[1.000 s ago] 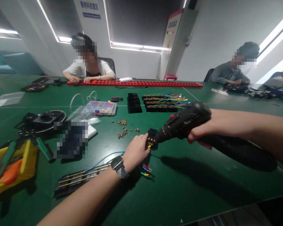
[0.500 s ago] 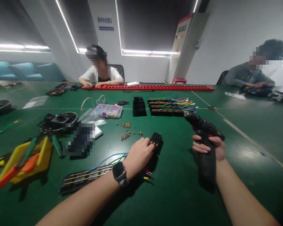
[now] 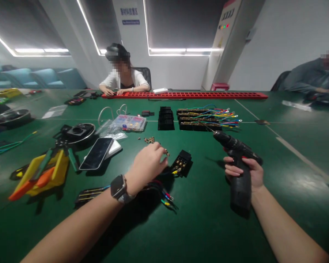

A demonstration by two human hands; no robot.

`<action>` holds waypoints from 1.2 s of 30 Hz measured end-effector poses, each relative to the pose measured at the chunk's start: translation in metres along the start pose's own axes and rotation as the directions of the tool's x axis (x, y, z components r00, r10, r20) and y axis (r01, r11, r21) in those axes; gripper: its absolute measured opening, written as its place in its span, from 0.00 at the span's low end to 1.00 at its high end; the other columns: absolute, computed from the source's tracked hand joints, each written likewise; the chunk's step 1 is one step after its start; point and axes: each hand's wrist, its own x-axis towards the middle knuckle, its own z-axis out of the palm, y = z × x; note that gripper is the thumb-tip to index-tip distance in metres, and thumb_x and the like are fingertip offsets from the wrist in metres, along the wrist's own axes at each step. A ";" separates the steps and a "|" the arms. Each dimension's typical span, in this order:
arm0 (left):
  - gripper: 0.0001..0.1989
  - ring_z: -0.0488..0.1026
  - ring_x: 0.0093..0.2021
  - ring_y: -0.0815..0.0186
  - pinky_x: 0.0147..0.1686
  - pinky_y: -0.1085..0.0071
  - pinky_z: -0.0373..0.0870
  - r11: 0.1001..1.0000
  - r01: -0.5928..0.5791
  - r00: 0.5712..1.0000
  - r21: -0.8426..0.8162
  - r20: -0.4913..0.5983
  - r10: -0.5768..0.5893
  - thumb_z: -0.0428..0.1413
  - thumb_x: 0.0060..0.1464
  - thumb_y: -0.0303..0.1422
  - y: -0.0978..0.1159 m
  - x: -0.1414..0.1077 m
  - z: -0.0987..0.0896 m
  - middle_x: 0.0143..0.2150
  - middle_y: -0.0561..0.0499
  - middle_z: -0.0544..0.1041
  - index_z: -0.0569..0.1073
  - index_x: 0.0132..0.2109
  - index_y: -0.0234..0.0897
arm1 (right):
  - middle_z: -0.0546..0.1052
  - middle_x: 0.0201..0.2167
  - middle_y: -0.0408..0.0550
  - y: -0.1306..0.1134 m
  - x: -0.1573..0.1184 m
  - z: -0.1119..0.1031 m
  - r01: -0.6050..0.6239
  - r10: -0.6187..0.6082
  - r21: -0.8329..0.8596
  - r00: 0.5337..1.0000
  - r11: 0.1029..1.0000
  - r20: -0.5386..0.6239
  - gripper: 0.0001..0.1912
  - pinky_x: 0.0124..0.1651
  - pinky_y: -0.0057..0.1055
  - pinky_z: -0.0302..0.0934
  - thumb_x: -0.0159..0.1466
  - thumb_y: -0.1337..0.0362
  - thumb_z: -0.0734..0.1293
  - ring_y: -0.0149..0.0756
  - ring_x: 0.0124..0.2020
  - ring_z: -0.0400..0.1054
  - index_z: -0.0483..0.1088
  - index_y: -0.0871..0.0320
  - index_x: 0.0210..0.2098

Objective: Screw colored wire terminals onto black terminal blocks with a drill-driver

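My right hand (image 3: 244, 171) is wrapped round the grip of a black power drill (image 3: 239, 182), whose bit points up and left. My left hand (image 3: 150, 160), with a watch on the wrist, hovers by the small brass screws (image 3: 149, 140). Its fingers are bent, with a small brass-coloured piece at the fingertips. Just right of it lies a black terminal block (image 3: 183, 160) with brass screws and a yellow-sleeved wire at its edge. Under my left forearm is a black strip assembly (image 3: 89, 195) with brass rails, partly hidden; coloured wire ends (image 3: 167, 199) stick out to its right.
Ahead are black blocks (image 3: 166, 118), wired strip assemblies (image 3: 200, 120) and a plastic parts box (image 3: 130, 122). To the left lie a phone (image 3: 96, 153) and a yellow bin (image 3: 53, 175) with pliers. A person sits behind a red rail (image 3: 208, 95); another sits far right.
My left hand has moved off the terminal block, left and towards the loose screws. The block's brass screws now show. My right hand still holds the drill. The camera view has shifted slightly.
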 end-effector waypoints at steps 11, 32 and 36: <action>0.12 0.78 0.40 0.56 0.43 0.63 0.72 0.988 0.143 0.958 0.061 0.242 -0.154 0.59 0.57 0.30 -0.076 0.001 0.012 0.43 0.40 0.78 0.79 0.48 0.34 | 0.78 0.35 0.51 0.014 0.006 0.007 -0.101 0.099 -0.113 0.995 0.988 -0.028 0.17 0.22 0.26 0.61 0.57 0.60 0.70 0.26 0.20 0.57 0.77 0.59 0.44; 0.11 0.79 0.42 0.59 0.43 0.66 0.72 0.949 0.260 0.966 -0.177 0.065 -0.252 0.53 0.61 0.29 -0.097 0.018 0.017 0.43 0.43 0.82 0.78 0.47 0.35 | 0.80 0.35 0.52 0.016 0.003 0.011 -0.116 0.114 -0.128 0.993 0.985 -0.025 0.19 0.23 0.27 0.59 0.57 0.60 0.70 0.28 0.20 0.60 0.75 0.58 0.47; 0.13 0.79 0.44 0.60 0.47 0.65 0.75 0.914 0.267 0.963 -0.306 0.038 -0.269 0.56 0.59 0.27 -0.099 0.018 0.021 0.46 0.44 0.81 0.79 0.49 0.35 | 0.81 0.35 0.54 0.016 0.004 0.009 -0.120 0.119 -0.109 0.993 0.987 -0.016 0.18 0.23 0.27 0.60 0.57 0.61 0.70 0.28 0.20 0.60 0.75 0.59 0.47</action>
